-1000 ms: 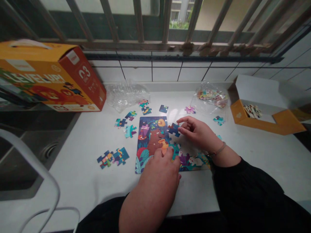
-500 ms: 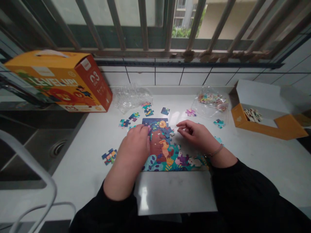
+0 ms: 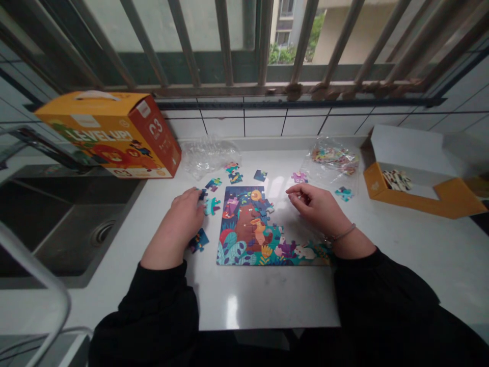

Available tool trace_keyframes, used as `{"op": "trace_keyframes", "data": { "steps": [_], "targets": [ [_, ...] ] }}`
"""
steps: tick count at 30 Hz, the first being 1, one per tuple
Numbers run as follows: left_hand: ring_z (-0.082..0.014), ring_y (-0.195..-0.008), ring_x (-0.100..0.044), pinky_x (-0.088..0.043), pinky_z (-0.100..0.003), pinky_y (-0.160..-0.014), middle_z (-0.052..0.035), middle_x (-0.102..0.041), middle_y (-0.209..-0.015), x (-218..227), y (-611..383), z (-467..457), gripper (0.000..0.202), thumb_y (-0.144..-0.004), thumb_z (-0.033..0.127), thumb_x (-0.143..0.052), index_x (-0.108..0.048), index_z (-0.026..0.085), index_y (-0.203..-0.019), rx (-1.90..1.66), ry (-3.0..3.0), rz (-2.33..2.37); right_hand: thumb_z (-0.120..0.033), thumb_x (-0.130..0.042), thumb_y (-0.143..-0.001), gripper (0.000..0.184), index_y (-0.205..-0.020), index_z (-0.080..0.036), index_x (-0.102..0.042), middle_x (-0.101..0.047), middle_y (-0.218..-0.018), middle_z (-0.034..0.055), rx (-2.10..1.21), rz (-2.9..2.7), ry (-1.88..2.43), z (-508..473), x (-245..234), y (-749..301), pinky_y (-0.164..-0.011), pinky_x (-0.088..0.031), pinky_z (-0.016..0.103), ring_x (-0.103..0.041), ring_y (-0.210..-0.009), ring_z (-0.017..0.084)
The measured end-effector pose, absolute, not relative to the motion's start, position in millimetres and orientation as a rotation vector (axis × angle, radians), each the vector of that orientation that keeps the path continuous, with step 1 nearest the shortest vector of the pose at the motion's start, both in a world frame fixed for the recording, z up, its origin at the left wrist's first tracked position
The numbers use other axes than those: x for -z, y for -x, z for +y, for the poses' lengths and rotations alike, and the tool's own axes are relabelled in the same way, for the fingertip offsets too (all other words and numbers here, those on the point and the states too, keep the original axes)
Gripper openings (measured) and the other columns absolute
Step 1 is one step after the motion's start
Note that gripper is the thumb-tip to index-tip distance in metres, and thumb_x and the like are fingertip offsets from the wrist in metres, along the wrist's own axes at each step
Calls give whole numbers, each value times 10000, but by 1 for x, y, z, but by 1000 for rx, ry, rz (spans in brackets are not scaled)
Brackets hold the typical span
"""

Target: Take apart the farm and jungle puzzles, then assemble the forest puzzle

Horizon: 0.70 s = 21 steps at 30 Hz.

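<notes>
A partly joined jigsaw puzzle (image 3: 250, 234) with a brown bear, a fox and leaves lies flat on the white counter, its upper right part bare. Left of it, my left hand (image 3: 185, 216) is closed, fingertips down on a dark blue puzzle piece (image 3: 204, 193) that they partly cover. Beside that hand lie a teal piece (image 3: 212, 206) and a dark blue piece (image 3: 199, 240). My right hand (image 3: 315, 203) hovers right of the puzzle, fingers loosely curled together, and nothing shows in them. More loose pieces sit above the puzzle, including a dark blue one (image 3: 260, 175) and a pink one (image 3: 299, 177).
An orange carton (image 3: 114, 137) stands back left beside a sink (image 3: 76, 224). Clear plastic packaging (image 3: 210, 153) and a bag of pieces (image 3: 334, 159) lie along the wall. At right is an open orange box (image 3: 416, 196). A white tube (image 3: 42, 275) crosses the lower left.
My left hand has moved left off the puzzle to the loose pieces, uncovering the puzzle's left side. The right hand has shifted slightly to the right, still curled. The view has turned a little.
</notes>
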<state>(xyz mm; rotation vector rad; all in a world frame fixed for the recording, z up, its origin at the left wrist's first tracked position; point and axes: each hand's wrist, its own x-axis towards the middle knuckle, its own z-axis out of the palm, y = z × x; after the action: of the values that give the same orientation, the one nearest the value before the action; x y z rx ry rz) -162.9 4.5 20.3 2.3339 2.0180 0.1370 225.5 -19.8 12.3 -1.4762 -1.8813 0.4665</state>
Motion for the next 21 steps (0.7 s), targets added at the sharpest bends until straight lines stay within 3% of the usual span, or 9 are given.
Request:
{"op": "trace_keyframes", "data": {
  "steps": [5,12,21],
  "targets": [
    [-407,-1552,-550,-431,-538,-1328,-240,-568,-1694,-13,155,7,559,-1037,462,-623,-708,110,-1462,-96,-2391,1901,-387,-645,-1001,258,-1067,-215,-825,-711,-735,19,-460,-1888,1471,-20,-13,-225,-668,-451,325,-589,-619,176],
    [-433,-1435,-585,-520,-586,-1203,-234,-638,-1542,-14,156,6,454,-945,456,-741,-766,150,-1279,-186,-2254,1983,-368,-645,-1002,232,-1063,-222,-815,-723,-739,24,-475,-1875,1480,-21,-18,-225,-669,-471,331,-612,-638,187],
    [-395,-1290,-656,-528,-508,-1157,-195,-699,-1327,-29,151,4,426,-892,482,-815,-750,160,-1164,-133,-2168,2045,-386,-638,-1015,244,-1081,-220,-804,-721,-741,29,-487,-1861,1499,-20,-16,-227,-665,-472,331,-659,-690,207]
  ]
}}
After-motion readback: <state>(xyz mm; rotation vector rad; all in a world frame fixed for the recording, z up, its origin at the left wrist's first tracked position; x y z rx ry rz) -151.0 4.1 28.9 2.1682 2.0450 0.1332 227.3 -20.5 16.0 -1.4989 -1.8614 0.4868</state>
